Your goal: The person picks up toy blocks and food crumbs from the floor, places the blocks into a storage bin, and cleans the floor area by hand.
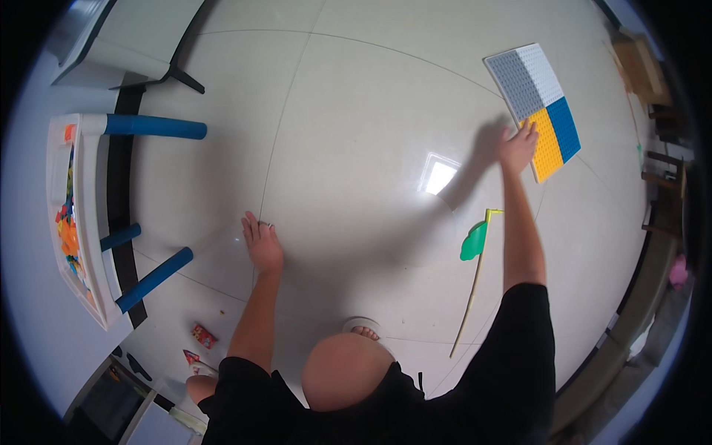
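My right hand (pixel 518 147) is at the near left edge of a studded building-brick board (pixel 548 103) with grey, white, yellow and blue quarters. Its fingers lie over the yellow quarter; whether they grip the edge I cannot tell. The board is low over or on the tiled floor (pixel 356 139). My left hand (pixel 262 245) is on the other side, empty, fingers somewhat apart, with a ring on one finger. Just left of my right forearm lies a thin yellowish stick (pixel 473 289) with a green leaf-shaped piece (pixel 474 242) and a yellow end piece.
At the left stands a white play table (pixel 92 222) with blue legs (pixel 156 127), holding colourful toy bricks (pixel 68 236). Red packets (pixel 204 336) lie at the lower left. A grey-white cabinet (pixel 139 44) stands upper left; a sofa (pixel 601 356) and wooden furniture line the right.
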